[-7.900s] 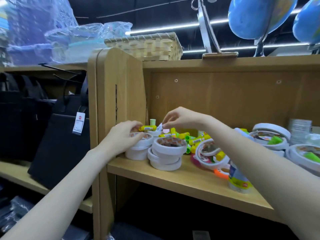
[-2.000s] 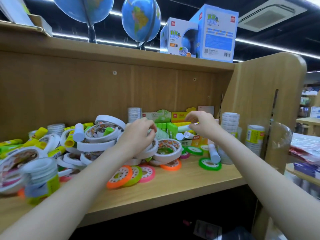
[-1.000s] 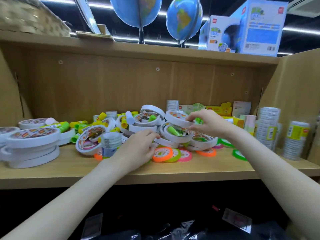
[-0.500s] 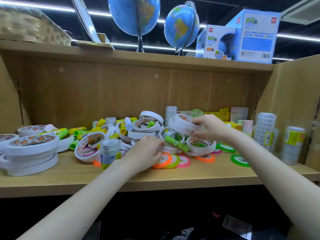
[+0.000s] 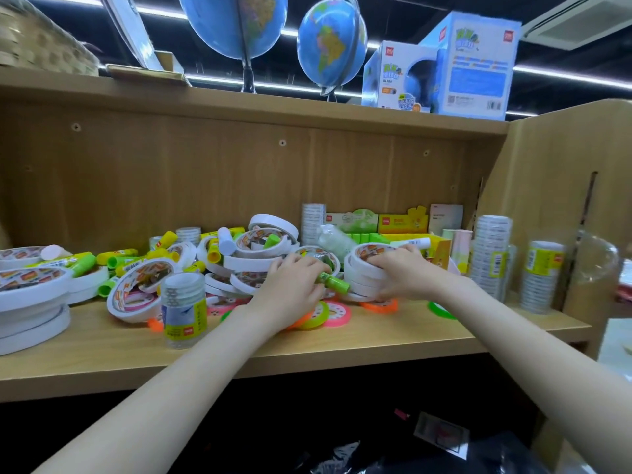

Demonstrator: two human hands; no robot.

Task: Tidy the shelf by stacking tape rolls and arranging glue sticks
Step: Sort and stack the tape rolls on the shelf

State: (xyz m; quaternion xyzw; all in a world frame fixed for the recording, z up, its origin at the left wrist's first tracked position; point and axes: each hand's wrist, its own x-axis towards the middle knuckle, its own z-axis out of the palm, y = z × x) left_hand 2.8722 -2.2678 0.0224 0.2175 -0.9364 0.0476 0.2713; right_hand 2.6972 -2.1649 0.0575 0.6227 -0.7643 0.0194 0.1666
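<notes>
White tape rolls and yellow-green glue sticks (image 5: pixel 130 256) lie jumbled across the middle of the wooden shelf (image 5: pixel 102 357). My right hand (image 5: pixel 402 277) grips a short stack of white tape rolls (image 5: pixel 360 273), fingers over its top roll and thumb low on its side. Just left of that stack, my left hand (image 5: pixel 290 290) pinches a green glue stick (image 5: pixel 337 285) whose end sticks out past the fingers. A neater pile of white rolls (image 5: pixel 30 295) stands at the far left.
A wrapped tube of clear tape (image 5: pixel 184 309) stands near the front edge. Thin coloured tape rolls (image 5: pixel 337 314) lie flat under my left hand. Taller tape tubes (image 5: pixel 490 254) line the right side panel. Glue boxes (image 5: pixel 402 224) stand at the back, globes (image 5: pixel 330 46) above.
My right hand brought the white roll down from the air onto the stack at the right. My left hand moved up from the coloured rolls and took hold of the green glue stick.
</notes>
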